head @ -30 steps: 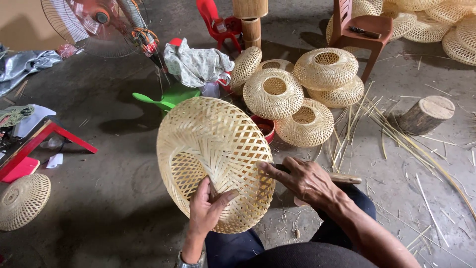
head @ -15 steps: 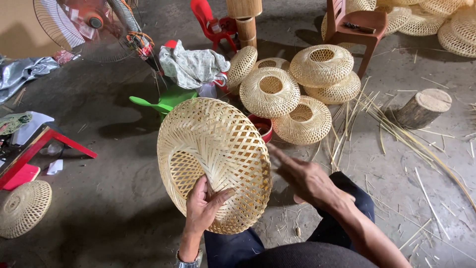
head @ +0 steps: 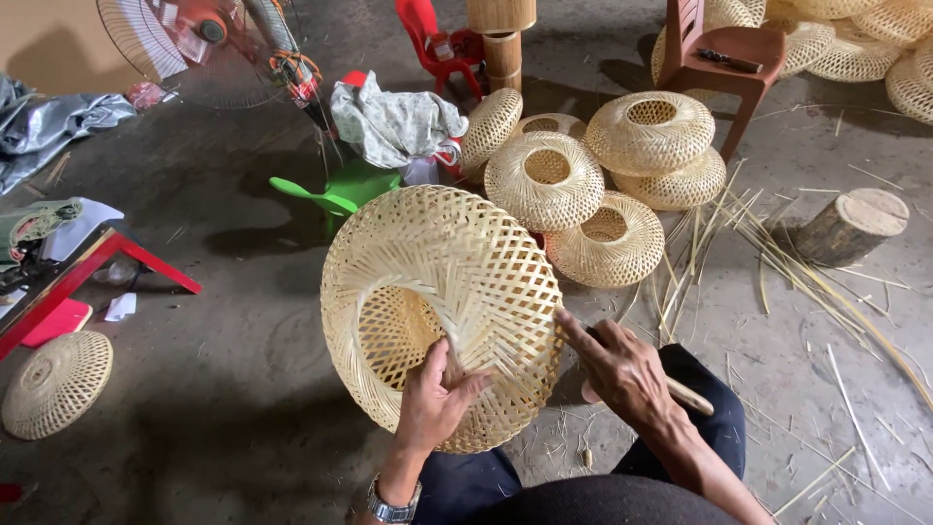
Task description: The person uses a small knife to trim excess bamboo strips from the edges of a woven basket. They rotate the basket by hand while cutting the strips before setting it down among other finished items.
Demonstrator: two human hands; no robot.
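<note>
Bamboo strips make up the big woven shade (head: 442, 311) that I see from the head camera. It sits in the near middle, tipped up on its edge over my lap, with its open mouth facing left.

My left hand (head: 437, 399) is closed on the near rim, thumb pushed into the loose strips there. My right hand (head: 622, 369) lies on the right side of the shade with a finger pointing at the weave. It is wrapped around a thin wooden stick (head: 690, 396).

I think the shade is light and springy. The thin strips could bend or snap if squeezed hard. The thick rim looks like the best place to hold it.

Farther away lie more finished shades (head: 544, 180), a small log (head: 853, 226), loose bamboo sticks (head: 777, 262), a fan (head: 185, 39) and a brown stool (head: 724, 49).
</note>
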